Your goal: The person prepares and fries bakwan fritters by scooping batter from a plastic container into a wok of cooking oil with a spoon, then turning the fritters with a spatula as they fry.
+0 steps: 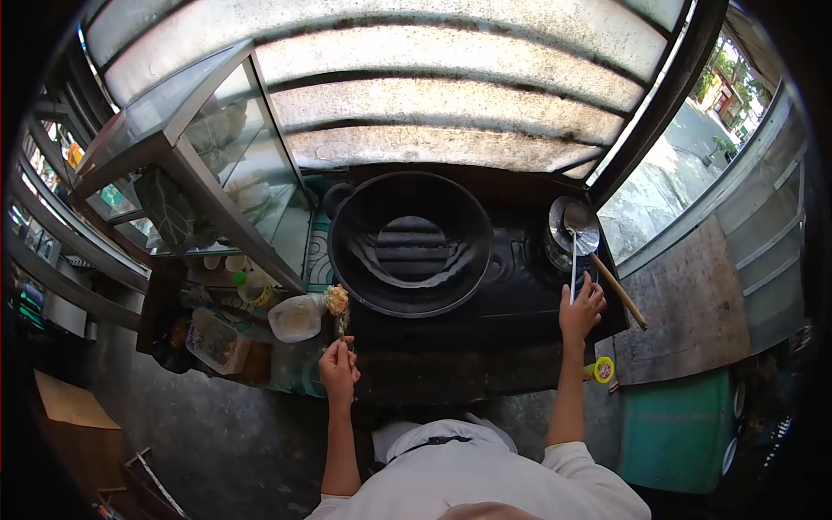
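Right now you stand at the near edge of the dark worktop [520, 299], with the glass cabinet [217, 165] rising over its left end. The big black wok [410, 243] sits empty at the middle, its rim close to the front edge. Toward the right end stands a small metal pot [559, 247] with a wooden-handled ladle [582, 227] lying across it.

By the left front corner, just beside the wok, lies a pale plastic tub [295, 318]. Your right hand [581, 314] reaches to the pot, its fingers curled about the lower end of a flat metal handle [573, 269] that leans on the pot. Your left hand [338, 368] is clenched round a thin utensil, and on its tip rides a lump of pale food [336, 300], held between the tub and the wok's left rim, apart from both.

As I judge it, the step in hand is bringing that scoop out of the tub toward the wok. A move over the rim calls for a level, steady wrist, since the lump sits loosely heaped and could spill onto the worktop edge.
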Available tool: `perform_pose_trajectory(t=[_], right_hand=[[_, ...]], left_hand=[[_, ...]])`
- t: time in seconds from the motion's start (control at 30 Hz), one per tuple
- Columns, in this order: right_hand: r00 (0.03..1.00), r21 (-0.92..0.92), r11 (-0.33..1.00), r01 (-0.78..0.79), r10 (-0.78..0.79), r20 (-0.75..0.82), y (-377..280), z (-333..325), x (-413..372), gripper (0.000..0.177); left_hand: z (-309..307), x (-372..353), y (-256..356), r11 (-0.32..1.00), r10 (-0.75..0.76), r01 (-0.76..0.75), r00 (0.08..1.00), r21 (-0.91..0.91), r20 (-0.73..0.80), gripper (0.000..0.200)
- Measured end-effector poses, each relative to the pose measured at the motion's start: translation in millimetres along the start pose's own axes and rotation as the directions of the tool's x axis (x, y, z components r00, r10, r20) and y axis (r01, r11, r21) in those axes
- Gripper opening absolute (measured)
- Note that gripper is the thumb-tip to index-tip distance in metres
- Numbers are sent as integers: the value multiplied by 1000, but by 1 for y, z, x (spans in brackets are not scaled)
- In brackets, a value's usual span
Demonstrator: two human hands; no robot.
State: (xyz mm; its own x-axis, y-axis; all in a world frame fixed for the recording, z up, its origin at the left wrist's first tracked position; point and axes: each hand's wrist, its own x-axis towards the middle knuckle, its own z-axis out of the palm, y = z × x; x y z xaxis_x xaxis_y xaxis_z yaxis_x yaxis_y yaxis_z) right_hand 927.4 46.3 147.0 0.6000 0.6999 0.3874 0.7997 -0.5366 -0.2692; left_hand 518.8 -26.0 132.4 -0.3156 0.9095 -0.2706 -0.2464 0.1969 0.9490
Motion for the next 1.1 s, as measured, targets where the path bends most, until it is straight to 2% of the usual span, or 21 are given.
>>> perform_pose_trajectory(t=[0.03, 0.07, 0.1, 0.13, 0.17, 0.2, 0.3, 0.33, 0.43, 0.47, 0.57, 0.67, 0.77, 0.87, 1.1], right_hand=[[988, -41, 995, -94, 99, 121, 23, 12, 4, 60], [998, -93, 995, -30, 35, 48, 53, 43, 7, 65], [962, 202, 962, -185, 134, 239, 60, 43, 11, 65], [884, 443, 818, -367, 159, 440, 62, 42, 16, 65], [777, 594, 585, -552, 103, 621, 63, 42, 20, 66], [762, 651, 436, -621, 139, 633, 59, 50, 21, 55], [694, 696, 162, -700, -80, 716, 94, 86, 37, 42], [727, 722, 140, -678, -18, 686, 86, 74, 33, 32], [878, 772, 433, -466, 114, 466, 55, 34, 15, 30], [951, 792, 536, -294, 85, 296, 51, 35, 12, 26], [986, 832, 551, -63, -96, 137, 9, -24, -10, 26], [945, 785, 594, 176, -325, 34, -12, -43, -26, 32], [867, 648, 666, 369, -498, 19, -30, -57, -46, 34], [841, 635, 690, 347, -529, 116, -39, -56, -63, 34], [783, 553, 708, 441, -604, 150, -48, -47, -80, 34]], left_hand=[[4, 0, 3, 1000, 3, -3, 1000, -1, 24, 24], [7, 1, 7, 1000, 6, -6, 999, -3, 46, 24], [11, 3, 11, 1000, 11, -11, 998, -6, 66, 23], [17, 7, 16, 1000, 14, -16, 993, 22, 116, 23], [22, 11, 22, 999, 17, -25, 987, 47, 162, 22], [27, 17, 28, 997, 19, -35, 978, 73, 207, 22], [41, 31, 46, 961, -14, -70, 953, 266, 301, 22], [43, 40, 46, 957, -14, -84, 943, 279, 333, 23], [56, 66, 58, 853, 8, -234, 900, 466, 436, 24], [59, 78, 60, 820, 27, -284, 887, 496, 462, 23], [75, 107, 72, 661, 59, -434, 843, 612, 534, 21], [90, 136, 80, 517, -33, -442, 846, 734, 532, 20], [98, 164, 73, 431, -91, -456, 837, 779, 540, 20], [104, 185, 61, 315, -109, -481, 838, 818, 535, 20], [109, 188, 54, 242, -163, -499, 824, 832, 542, 20]])
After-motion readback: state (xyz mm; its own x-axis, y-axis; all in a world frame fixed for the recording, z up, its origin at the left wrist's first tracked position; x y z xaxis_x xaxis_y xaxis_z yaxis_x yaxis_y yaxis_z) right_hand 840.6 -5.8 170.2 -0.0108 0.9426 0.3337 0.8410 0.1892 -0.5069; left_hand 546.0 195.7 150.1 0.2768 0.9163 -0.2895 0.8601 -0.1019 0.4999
